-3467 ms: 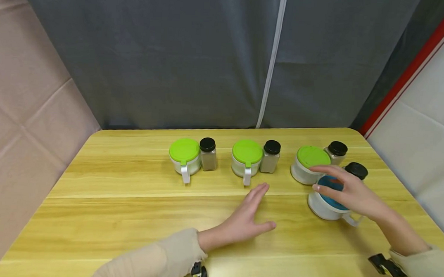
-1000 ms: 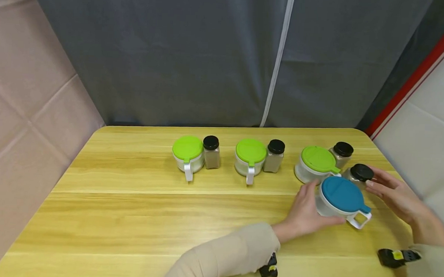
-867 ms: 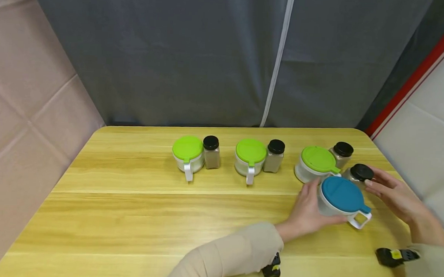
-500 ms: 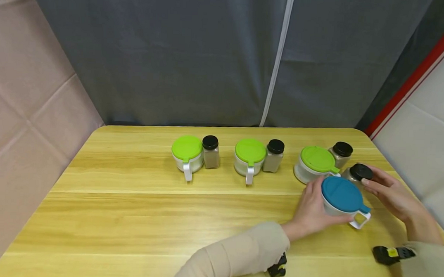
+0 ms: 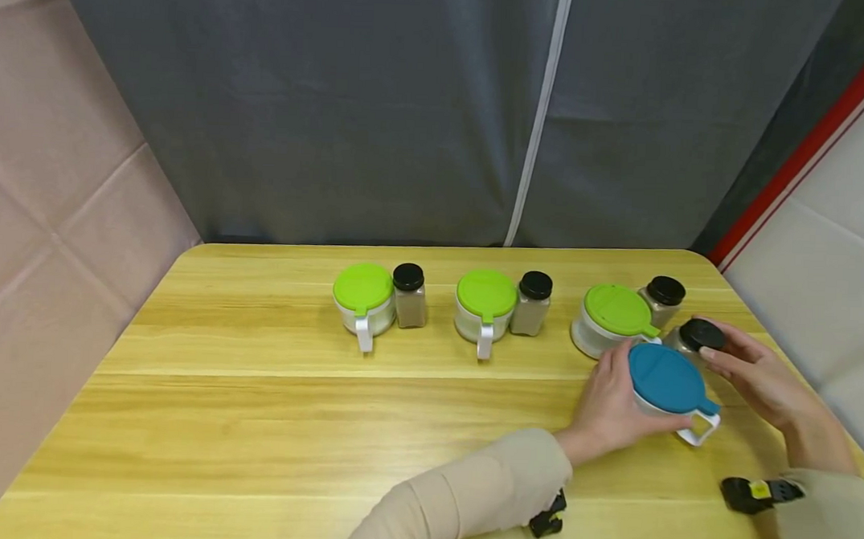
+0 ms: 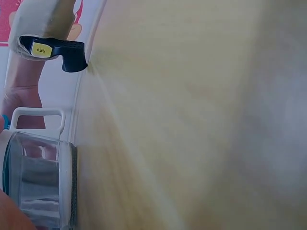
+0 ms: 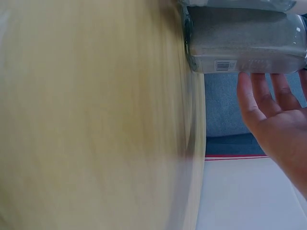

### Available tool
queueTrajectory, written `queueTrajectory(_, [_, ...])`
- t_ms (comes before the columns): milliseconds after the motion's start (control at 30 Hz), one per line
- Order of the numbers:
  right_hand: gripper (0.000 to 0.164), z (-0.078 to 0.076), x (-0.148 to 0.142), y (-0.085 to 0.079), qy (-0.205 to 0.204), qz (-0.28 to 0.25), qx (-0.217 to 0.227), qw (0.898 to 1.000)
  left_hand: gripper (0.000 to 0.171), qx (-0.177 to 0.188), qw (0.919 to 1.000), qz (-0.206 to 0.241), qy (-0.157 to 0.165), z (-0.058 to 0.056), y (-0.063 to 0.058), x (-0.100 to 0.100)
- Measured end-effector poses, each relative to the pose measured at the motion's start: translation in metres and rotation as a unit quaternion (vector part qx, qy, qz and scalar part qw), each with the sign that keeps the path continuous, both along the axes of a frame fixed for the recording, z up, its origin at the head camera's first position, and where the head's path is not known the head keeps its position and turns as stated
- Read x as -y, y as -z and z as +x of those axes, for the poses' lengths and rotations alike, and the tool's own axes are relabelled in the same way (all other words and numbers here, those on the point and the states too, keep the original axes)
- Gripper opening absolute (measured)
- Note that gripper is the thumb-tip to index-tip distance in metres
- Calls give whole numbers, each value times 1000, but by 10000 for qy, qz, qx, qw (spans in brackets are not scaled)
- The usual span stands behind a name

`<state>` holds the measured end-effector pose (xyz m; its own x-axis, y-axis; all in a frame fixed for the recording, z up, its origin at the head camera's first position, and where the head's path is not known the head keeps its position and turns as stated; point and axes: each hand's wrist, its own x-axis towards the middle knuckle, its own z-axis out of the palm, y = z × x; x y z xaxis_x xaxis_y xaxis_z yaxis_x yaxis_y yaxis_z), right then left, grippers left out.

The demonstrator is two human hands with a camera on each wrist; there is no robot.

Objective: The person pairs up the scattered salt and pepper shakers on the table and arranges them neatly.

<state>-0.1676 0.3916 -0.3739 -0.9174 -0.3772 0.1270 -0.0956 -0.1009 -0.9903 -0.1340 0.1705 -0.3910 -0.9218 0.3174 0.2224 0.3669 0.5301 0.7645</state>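
One blue-lidded seasoning pot (image 5: pixel 664 378), near the right edge of the desk (image 5: pixel 250 454); my left hand (image 5: pixel 614 410) curled round its body. One black-capped spice jar (image 5: pixel 702 333), just beyond, pinched in my right hand (image 5: pixel 767 381). Step, I judge: pairing both; next calls for gentle release.

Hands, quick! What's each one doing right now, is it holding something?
Left hand: closed round the blue pot.
Right hand: fingers against a black-lidded jar; can't tell if it's gripping.
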Motion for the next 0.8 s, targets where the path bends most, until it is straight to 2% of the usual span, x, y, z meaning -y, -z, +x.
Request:
queueTrajectory(333, [45,-1,4,-2,-98,-141,-124,9998,92,-158,9997,-156,-130,-1,-2,-1])
queueTrajectory(567, [45,0,2,0,49,123,-135,9998,91,-85,9998,-72,-188,0,0,0])
queueTrajectory(800, [44,3,3,0,318,263,-82,9991,95,21,10000,-37,-62,4,1,2])
